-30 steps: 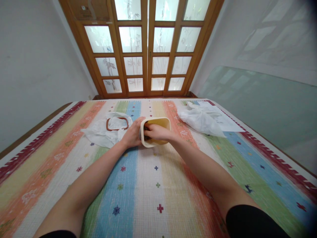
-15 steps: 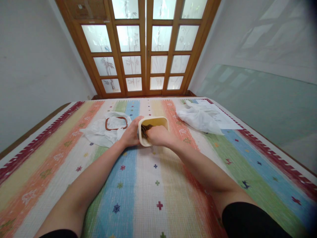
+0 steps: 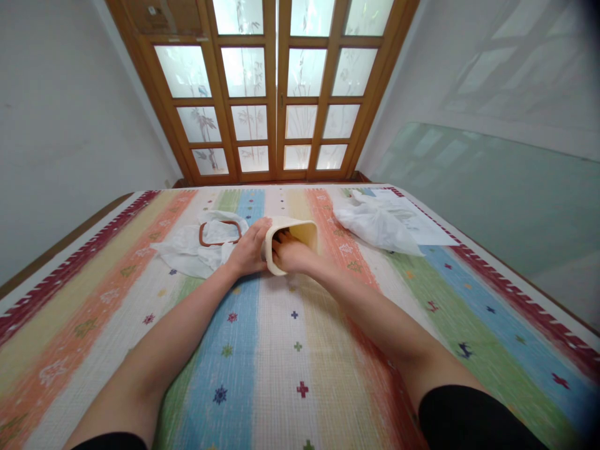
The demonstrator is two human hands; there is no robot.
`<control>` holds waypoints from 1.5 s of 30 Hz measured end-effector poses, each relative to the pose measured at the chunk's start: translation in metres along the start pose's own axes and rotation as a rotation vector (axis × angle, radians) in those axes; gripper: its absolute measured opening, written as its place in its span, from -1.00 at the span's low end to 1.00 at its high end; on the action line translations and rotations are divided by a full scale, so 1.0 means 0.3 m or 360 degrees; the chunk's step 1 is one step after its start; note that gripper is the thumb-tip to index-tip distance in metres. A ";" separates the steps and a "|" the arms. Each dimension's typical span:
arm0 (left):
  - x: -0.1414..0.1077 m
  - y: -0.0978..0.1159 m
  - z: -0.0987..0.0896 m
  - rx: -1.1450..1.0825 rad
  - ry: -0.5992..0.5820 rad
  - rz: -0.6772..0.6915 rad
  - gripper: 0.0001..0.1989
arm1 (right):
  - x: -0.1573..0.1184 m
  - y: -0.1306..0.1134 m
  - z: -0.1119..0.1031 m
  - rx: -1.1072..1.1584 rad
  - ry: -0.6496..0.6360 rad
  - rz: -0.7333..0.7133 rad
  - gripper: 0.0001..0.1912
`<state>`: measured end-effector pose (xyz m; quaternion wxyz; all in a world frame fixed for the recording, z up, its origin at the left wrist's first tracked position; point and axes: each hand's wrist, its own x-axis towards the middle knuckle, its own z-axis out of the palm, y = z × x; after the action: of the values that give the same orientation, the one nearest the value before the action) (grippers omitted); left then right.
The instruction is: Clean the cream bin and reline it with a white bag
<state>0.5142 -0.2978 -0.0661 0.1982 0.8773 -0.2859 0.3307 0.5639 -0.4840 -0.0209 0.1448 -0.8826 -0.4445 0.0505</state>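
A cream-coloured tub [image 3: 307, 232] with rounded corners is tipped so that its opening faces me, in the middle of the head view. My left hand [image 3: 250, 250] is closed around its left side and holds it. Inside the tub is my right hand [image 3: 289, 252], reaching toward the back left; its fingertips are mostly hidden in the shadow there. Whether those fingers grip anything does not show. Left of my left hand lies a brown rounded ring-shaped lid or frame [image 3: 201, 234] on a crumpled white plastic bag [image 3: 187, 257].
A filled-looking white plastic bag [image 3: 375, 222] lies at the right, beside a white printed sheet [image 3: 429, 228]. A striped, patterned cloth [image 3: 276, 350] covers the table. Wooden doors with glass panes [image 3: 276, 100] stand beyond, and a pale glass panel [image 3: 497, 200] is at the right.
The tub has tipped further, its opening turning more toward me. My right hand has gone deeper into it, and the dark brown contents seen before are now mostly out of sight.
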 end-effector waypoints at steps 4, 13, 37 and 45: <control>0.004 0.005 0.007 0.0031 0.0028 -0.0068 0.24 | -0.006 0.003 -0.028 -0.0027 0.0113 0.0035 -0.51; 0.004 0.014 0.013 0.0068 0.0040 -0.0078 0.27 | 0.000 -0.023 -0.050 0.0559 0.0194 0.0055 -0.73; 0.010 0.009 0.024 0.0103 0.0073 -0.0103 0.22 | 0.023 0.017 -0.035 0.0323 0.0246 0.0243 -0.52; 0.006 0.014 0.024 0.0137 0.0043 -0.0090 0.22 | 0.001 0.022 -0.020 -0.0187 0.0189 0.0105 -0.53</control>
<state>0.5161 -0.3055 -0.0694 0.1734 0.8882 -0.2438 0.3486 0.5705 -0.4887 -0.0173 0.1170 -0.9052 -0.4079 -0.0235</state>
